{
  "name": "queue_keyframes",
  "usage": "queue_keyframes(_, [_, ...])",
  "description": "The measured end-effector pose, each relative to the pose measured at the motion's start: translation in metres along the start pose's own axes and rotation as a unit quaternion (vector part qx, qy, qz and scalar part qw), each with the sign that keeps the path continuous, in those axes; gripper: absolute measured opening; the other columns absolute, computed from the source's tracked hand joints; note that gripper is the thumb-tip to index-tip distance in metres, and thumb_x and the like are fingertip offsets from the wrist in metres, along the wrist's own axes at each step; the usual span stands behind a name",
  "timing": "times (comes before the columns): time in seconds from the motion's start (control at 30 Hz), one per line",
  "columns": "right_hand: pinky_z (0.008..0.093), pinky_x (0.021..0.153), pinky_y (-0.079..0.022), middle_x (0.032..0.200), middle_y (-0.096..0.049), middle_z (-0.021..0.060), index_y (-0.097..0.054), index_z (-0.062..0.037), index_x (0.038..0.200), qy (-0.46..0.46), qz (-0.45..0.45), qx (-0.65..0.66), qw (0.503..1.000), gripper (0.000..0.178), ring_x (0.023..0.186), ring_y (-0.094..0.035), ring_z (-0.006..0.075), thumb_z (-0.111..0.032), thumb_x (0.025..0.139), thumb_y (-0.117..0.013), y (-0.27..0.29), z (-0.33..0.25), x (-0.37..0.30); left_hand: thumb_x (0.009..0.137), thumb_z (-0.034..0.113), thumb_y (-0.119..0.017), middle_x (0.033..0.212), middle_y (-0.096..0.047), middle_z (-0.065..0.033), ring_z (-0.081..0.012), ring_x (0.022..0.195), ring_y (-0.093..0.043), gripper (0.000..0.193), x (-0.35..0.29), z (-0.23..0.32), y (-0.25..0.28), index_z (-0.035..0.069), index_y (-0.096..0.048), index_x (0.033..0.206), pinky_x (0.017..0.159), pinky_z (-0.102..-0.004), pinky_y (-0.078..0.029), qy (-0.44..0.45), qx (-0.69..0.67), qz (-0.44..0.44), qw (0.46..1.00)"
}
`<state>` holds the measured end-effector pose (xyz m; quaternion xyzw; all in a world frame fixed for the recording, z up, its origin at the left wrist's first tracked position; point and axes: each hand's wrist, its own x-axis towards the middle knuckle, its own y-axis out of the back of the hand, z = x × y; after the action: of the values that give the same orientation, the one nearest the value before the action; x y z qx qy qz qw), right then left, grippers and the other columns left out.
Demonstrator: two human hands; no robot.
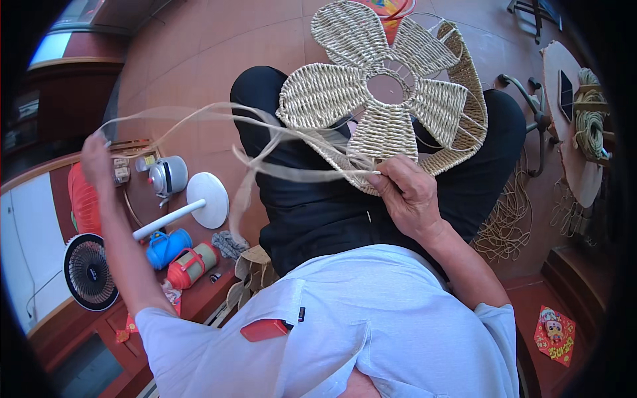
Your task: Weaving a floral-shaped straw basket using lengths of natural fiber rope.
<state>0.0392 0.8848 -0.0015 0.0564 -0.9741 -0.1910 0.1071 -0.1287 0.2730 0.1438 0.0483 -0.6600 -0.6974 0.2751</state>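
A woven straw basket [325, 96] rests across my lap, its face made of several flower petals around a round hole. A curved woven side wall [474, 99] shows behind the petals on the right. My right hand [408, 196] pinches a pale cord [298, 174] at the basket's near edge, just below the lowest petal. Far out to the left, my left hand [97, 161] is raised and closed on the same cord, which loops loosely through the air between both hands. Motion blurs the cord's loops. Bare wire frame shows between some petals.
On the left bench are a black fan [91, 272], a blue flask [169, 247], a red flask [192, 265], a metal kettle [169, 176] and a white round stand [208, 200]. Loose cord [507, 222] lies on the floor at right, beside a wooden board [561, 126] with cord bundles [589, 132].
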Motion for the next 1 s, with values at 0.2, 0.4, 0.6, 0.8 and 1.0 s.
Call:
queue_keyframes(0.2, [0.0395,0.064,-0.052,0.084,-0.066,0.0115,-0.073,-0.0001,0.098,0.001,0.014,0.0,1.0,0.014,0.073,-0.068,0.0294,-0.01,0.098,-0.082,-0.002,0.001,0.0,0.104,0.049,-0.063,0.13,-0.078,-0.018,-0.0392,0.122,-0.073,0.051,0.038,-0.054,0.028,0.01,-0.076,0.135,0.106,-0.0477,-0.055,0.023,0.334,-0.055,0.941])
queue_keyframes(0.4, [0.0385,0.063,-0.051,0.083,-0.065,0.0108,-0.072,-0.0001,0.098,-0.008,-0.001,-0.011,1.0,0.013,0.071,-0.066,0.0274,-0.008,0.098,-0.082,0.0,0.0,0.001,0.106,0.014,-0.071,0.121,-0.075,-0.0079,-0.0166,0.103,-0.071,0.029,-0.189,0.177,-0.052,0.005,-0.072,0.133,0.084,-0.0302,-0.057,-0.269,-0.307,-0.35,0.843])
queue_keyframes(0.6, [0.0385,0.062,-0.05,0.082,-0.064,0.0102,-0.073,-0.0004,0.098,-0.013,0.007,-0.018,1.0,0.012,0.07,-0.064,0.0266,-0.007,0.097,-0.082,-0.001,-0.002,0.002,0.099,0.012,-0.078,0.118,-0.074,-0.0108,-0.0184,0.08,-0.07,0.03,-0.247,0.235,-0.054,0.006,-0.069,0.128,0.073,-0.0313,-0.056,-0.381,-0.226,-0.222,0.869])
queue_keyframes(0.8, [0.0383,0.062,-0.05,0.082,-0.063,0.0099,-0.073,-0.0008,0.098,-0.011,0.01,-0.014,1.0,0.012,0.07,-0.064,0.0265,-0.007,0.097,-0.082,-0.002,-0.002,0.002,0.1,0.016,-0.08,0.08,-0.069,-0.0065,-0.0151,0.066,-0.062,0.03,-0.265,0.229,-0.056,0.008,-0.068,0.126,0.065,-0.033,-0.052,-0.263,-0.248,-0.336,0.87])
queue_keyframes(1.0, [0.0381,0.063,-0.05,0.081,-0.062,0.01,-0.071,-0.0005,0.097,-0.018,0.013,-0.017,1.0,0.012,0.07,-0.063,0.0266,-0.007,0.098,-0.081,-0.002,-0.002,0.003,0.11,0.021,-0.057,0.116,-0.078,-0.0123,-0.0368,0.094,-0.078,0.027,-0.154,0.089,-0.054,0.019,-0.068,0.134,0.078,-0.0489,-0.059,-0.255,-0.059,-0.038,0.964])
